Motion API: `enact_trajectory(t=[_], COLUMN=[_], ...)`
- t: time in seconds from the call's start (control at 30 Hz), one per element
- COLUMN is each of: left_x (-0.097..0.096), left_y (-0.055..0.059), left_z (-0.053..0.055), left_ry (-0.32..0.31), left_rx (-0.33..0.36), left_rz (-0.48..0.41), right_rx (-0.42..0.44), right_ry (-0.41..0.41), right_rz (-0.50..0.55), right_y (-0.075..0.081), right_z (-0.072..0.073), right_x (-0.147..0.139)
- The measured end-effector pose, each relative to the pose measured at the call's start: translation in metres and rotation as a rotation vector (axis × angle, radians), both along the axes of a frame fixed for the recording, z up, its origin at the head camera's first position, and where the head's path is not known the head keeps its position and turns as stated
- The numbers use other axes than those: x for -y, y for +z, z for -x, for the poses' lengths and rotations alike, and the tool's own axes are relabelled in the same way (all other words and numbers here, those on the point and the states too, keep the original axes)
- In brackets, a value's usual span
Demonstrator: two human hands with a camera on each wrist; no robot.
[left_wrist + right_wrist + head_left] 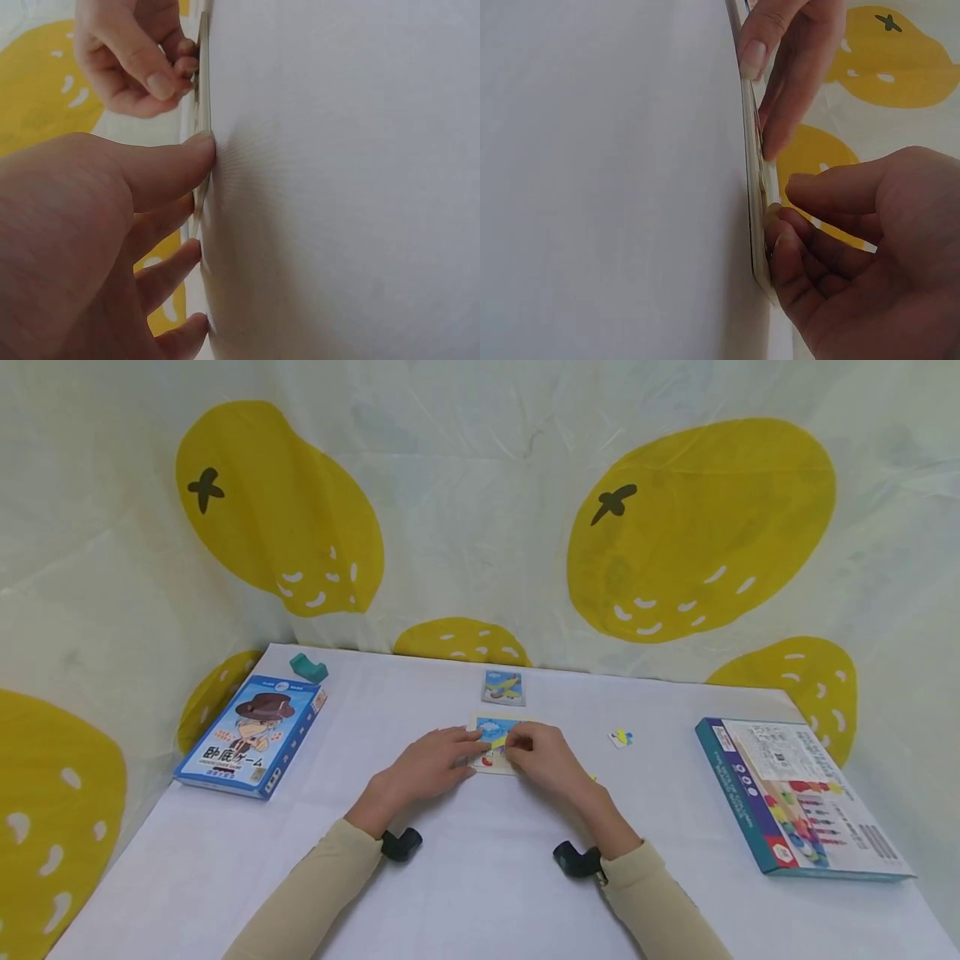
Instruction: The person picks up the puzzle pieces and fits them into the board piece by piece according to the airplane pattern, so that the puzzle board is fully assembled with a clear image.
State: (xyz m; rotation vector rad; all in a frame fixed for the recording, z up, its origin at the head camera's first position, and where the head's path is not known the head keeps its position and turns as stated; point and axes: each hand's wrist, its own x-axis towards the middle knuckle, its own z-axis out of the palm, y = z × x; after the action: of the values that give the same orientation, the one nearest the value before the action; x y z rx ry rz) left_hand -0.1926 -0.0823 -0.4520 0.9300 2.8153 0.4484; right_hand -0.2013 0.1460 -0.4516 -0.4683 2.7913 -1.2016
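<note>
A small picture puzzle board (497, 767) lies flat on the white table between the two hands. My left hand (431, 762) rests along its left side, fingers over the picture and thumb at the near edge (204, 90). My right hand (547, 764) is over the board's right part. Its fingers (784, 251) are curled with their tips on the board, while the thumb (814, 193) stands a little off. Whether a piece is under those fingertips I cannot tell. A loose puzzle piece (621, 739), white with yellow and blue, lies to the right.
Beyond the board lies a picture card (503, 688). A blue game box (251, 735) sits on the left with a teal curved block (308, 668) behind it. Another flat box (810, 802) lies on the right. A lemon-print curtain (480, 527) hangs along the back.
</note>
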Motion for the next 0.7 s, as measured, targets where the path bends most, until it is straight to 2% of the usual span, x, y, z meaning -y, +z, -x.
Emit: enact_trajectory(t=[0.17, 0.4, 0.53, 0.7], left_x=[0.000, -0.001, -0.001, -0.001], left_y=[0.000, 0.002, 0.002, 0.000], left_z=[0.001, -0.001, -0.001, 0.000], left_ry=[-0.006, 0.008, 0.011, 0.011], left_rx=[0.002, 0.008, -0.002, 0.006], left_rz=[-0.008, -0.005, 0.010, -0.004], right_rx=[-0.009, 0.079, 0.106, 0.136], right_ry=[-0.015, -0.044, -0.030, 0.029], right_rz=[-0.015, -0.104, -0.116, -0.139], right_y=[0.001, 0.008, 0.011, 0.013], right_z=[0.000, -0.005, -0.008, -0.012], right_x=[-0.020, -0.054, -0.072, -0.092])
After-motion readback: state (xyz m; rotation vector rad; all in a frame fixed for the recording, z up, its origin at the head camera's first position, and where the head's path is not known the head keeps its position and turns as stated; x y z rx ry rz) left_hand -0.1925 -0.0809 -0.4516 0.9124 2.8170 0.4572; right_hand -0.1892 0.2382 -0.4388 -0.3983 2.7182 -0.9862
